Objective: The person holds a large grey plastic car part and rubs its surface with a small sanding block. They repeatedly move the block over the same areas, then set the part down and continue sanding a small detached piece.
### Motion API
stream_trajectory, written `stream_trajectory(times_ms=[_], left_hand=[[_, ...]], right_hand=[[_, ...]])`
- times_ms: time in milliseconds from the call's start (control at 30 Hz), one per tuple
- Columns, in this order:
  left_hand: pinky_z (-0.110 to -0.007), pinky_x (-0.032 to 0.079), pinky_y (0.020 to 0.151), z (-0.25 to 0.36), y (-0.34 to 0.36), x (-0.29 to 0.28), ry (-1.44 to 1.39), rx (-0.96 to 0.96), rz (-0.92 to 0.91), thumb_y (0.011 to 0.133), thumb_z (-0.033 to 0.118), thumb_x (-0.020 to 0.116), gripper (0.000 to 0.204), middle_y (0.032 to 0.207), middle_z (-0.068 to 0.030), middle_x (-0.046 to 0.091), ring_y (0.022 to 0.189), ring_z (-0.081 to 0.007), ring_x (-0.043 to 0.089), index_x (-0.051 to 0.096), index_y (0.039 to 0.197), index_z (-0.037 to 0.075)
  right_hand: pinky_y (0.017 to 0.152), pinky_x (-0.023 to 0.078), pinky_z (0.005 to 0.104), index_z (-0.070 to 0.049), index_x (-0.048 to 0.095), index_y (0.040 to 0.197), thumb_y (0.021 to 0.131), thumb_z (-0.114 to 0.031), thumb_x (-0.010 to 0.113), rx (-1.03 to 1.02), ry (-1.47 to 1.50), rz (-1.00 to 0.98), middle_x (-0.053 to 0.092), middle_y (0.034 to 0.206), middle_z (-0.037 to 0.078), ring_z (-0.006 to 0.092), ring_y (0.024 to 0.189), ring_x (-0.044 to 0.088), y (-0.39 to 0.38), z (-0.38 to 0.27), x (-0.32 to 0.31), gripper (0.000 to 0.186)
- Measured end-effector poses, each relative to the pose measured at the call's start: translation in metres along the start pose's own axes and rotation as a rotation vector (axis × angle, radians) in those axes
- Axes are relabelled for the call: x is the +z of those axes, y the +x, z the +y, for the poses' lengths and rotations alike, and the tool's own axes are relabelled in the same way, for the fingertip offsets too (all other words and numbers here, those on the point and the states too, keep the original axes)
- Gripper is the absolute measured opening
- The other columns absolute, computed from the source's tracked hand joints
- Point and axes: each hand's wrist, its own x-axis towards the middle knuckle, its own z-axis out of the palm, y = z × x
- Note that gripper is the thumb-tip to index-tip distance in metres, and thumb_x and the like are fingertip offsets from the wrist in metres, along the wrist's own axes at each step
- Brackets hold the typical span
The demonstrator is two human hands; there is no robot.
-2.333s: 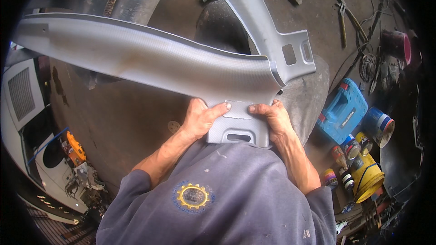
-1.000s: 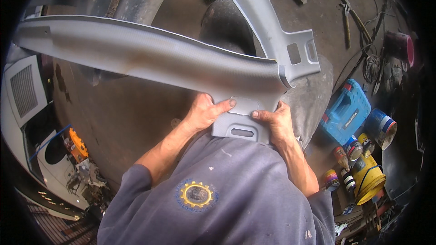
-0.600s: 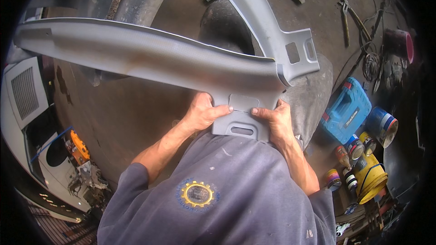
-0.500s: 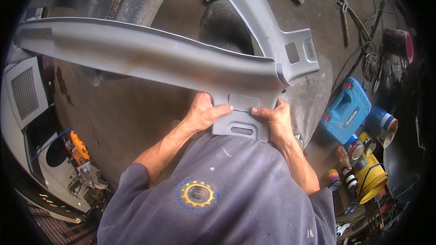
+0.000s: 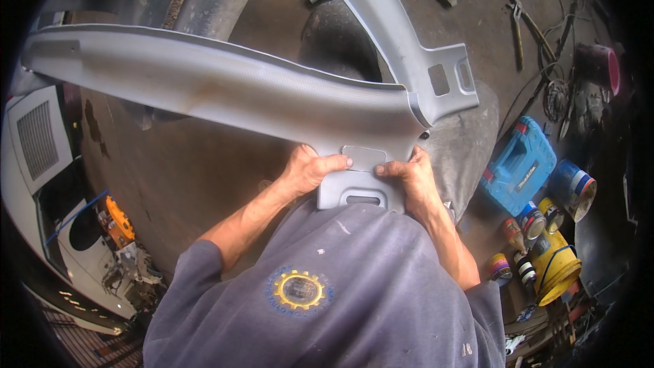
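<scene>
A long grey curved plastic trim panel stretches across my view from the upper left to a wide tab with a slotted lower end at my waist. My left hand grips the tab's left side and my right hand its right side. Both thumbs press at the lower corners of a rectangular piece in the tab, outlined by a rough seam; my other fingers are mostly hidden underneath. A second grey trim panel curves behind the first, with a square opening and a slot at its near end.
On the floor at right lie a blue plastic case, several cans, a yellow bucket, long-handled pliers, cables and a pink container. At left are a white vehicle part and an orange object.
Compared with 2.3 seconds ago, the panel and both hands sit slightly right and higher in view. In the last half second they shifted slightly down, and the panel's right end slightly left.
</scene>
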Motion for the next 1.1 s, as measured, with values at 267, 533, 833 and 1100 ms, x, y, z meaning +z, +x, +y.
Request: stream_trajectory(times_ms=[267,533,833,1100], left_hand=[[-0.033,0.049,0.088,0.010,0.002,0.003,0.043,-0.012,0.030,0.083,0.016,0.075,0.039,0.108,-0.0088,0.065,0.101,-0.0175,0.061,0.062,0.117,0.002],[-0.034,0.044,0.098,0.003,0.007,0.012,-0.067,0.200,0.115,0.087,0.021,0.075,0.044,0.114,-0.0089,0.063,0.111,-0.0196,0.057,0.060,0.123,0.001],[-0.034,0.047,0.096,0.003,0.007,0.009,-0.079,0.199,0.038,0.082,0.013,0.077,0.050,0.116,-0.0093,0.062,0.109,-0.0198,0.058,0.057,0.126,0.002],[-0.034,0.048,0.095,0.002,0.008,0.006,-0.039,0.241,0.006,0.079,0.009,0.076,0.048,0.110,-0.0086,0.064,0.105,-0.0196,0.060,0.059,0.122,0.001]], right_hand=[[0.091,0.055,0.0355,0.006,0.054,0.122,0.069,-0.006,0.085,-0.058,0.065,-0.019,0.068,0.106,0.018,0.0256,0.096,0.068,0.003,0.001,-0.001,0.062],[0.094,0.054,0.0364,0.005,0.052,0.125,0.071,-0.005,0.086,-0.134,0.131,-0.014,0.067,0.112,0.018,0.0255,0.102,0.066,-0.001,0.005,0.002,0.065],[0.095,0.054,0.0369,0.005,0.053,0.125,0.071,-0.003,0.085,-0.127,0.114,-0.029,0.066,0.114,0.019,0.0263,0.103,0.066,-0.002,0.005,0.002,0.064],[0.092,0.054,0.0364,0.004,0.056,0.121,0.071,-0.002,0.083,-0.097,0.136,-0.038,0.067,0.109,0.017,0.0242,0.101,0.067,-0.002,0.006,0.000,0.057]])
